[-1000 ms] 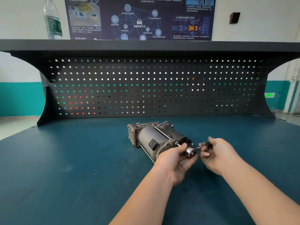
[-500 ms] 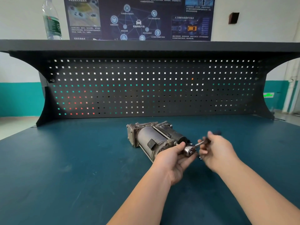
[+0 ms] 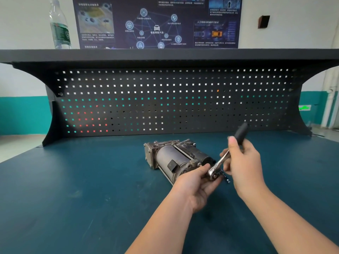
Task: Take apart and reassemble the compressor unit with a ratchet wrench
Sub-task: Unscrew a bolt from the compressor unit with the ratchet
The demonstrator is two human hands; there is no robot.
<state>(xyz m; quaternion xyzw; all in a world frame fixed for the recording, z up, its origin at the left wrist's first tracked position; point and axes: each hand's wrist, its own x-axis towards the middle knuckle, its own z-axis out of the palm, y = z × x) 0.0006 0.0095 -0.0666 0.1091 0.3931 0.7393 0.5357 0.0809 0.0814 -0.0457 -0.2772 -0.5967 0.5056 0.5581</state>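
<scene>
The grey, worn compressor unit (image 3: 172, 157) lies on its side in the middle of the blue bench top (image 3: 82, 189). My left hand (image 3: 196, 182) grips its near end, with the thumb against the chrome head of the ratchet wrench (image 3: 219, 165). The wrench head sits at the compressor's near right corner. Its black handle points up and away to the right. My right hand (image 3: 242, 162) holds that handle, thumb raised along it. A small bolt or bit (image 3: 226, 177) shows just under the wrench head.
A black pegboard back panel (image 3: 174, 99) with a shelf (image 3: 165, 54) above it closes off the far side of the bench. A plastic water bottle (image 3: 59, 26) stands on the shelf at the left. A dark poster (image 3: 157, 21) hangs on the wall behind.
My right hand has swung the wrench handle from pointing right, low over the bench, up and away toward the pegboard. My left hand has stayed on the compressor's near end.
</scene>
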